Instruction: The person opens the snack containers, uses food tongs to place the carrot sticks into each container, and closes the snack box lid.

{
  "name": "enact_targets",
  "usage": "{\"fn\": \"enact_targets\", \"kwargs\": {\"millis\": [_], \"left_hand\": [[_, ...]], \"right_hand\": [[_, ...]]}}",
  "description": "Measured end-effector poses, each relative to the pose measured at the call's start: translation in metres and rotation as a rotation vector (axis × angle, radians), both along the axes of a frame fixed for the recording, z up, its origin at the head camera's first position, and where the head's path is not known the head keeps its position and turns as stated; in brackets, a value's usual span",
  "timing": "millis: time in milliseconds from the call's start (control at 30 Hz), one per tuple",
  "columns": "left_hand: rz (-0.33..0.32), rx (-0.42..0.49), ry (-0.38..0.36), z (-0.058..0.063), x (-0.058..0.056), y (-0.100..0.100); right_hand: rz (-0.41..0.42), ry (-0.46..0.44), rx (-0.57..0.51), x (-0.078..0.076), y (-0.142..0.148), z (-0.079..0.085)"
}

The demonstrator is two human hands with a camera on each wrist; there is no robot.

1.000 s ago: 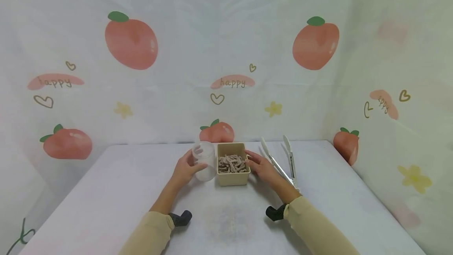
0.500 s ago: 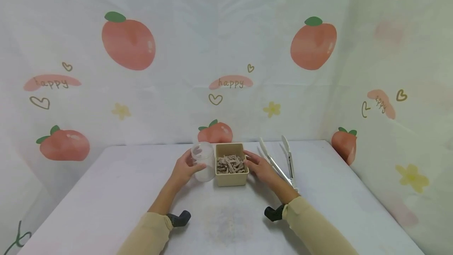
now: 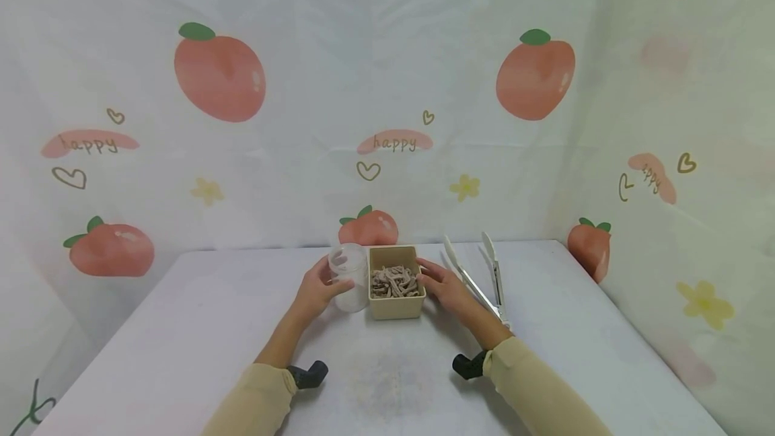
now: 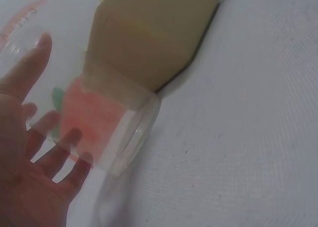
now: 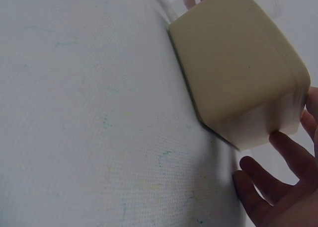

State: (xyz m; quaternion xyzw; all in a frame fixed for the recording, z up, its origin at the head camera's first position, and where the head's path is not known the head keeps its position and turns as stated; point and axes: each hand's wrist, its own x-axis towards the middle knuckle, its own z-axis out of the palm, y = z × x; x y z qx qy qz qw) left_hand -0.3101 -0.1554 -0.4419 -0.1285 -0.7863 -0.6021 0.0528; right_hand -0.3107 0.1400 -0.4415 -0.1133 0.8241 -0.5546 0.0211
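A clear, open-topped plastic jar (image 3: 352,293) stands upright at the back of the white table. My left hand (image 3: 315,293) holds it from the left, thumb across the near side and fingers behind; the left wrist view shows those fingers through the clear wall. Right beside the jar is a beige rectangular box (image 3: 396,309), holding a heap of greyish-brown, stick-like pieces (image 3: 395,281). My right hand (image 3: 451,293) rests against the box's right side, its fingers loosely spread. In the right wrist view a fingertip meets the box wall (image 5: 233,63).
Metal tongs (image 3: 498,288) with pale tips lie spread to the right of the box, partly behind my right hand. The white table (image 3: 181,348) ends at a cloth backdrop (image 3: 290,153) printed with peaches, which also runs along the right side.
The whole head view has shifted slightly. Both hands, the jar, the box and the tongs keep their places relative to one another.
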Motion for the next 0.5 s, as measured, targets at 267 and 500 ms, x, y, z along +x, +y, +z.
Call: {"fn": "enact_targets", "kwargs": {"millis": [267, 500], "left_hand": [[0.001, -0.013, -0.006, -0.0006, -0.0019, -0.0004], [-0.033, 0.001, -0.012, -0.0006, -0.0020, -0.0020]], "right_hand": [[-0.017, -0.042, -0.020, -0.0004, -0.0001, 0.0004], [-0.025, -0.053, -0.025, -0.0017, -0.0013, -0.0010]]}}
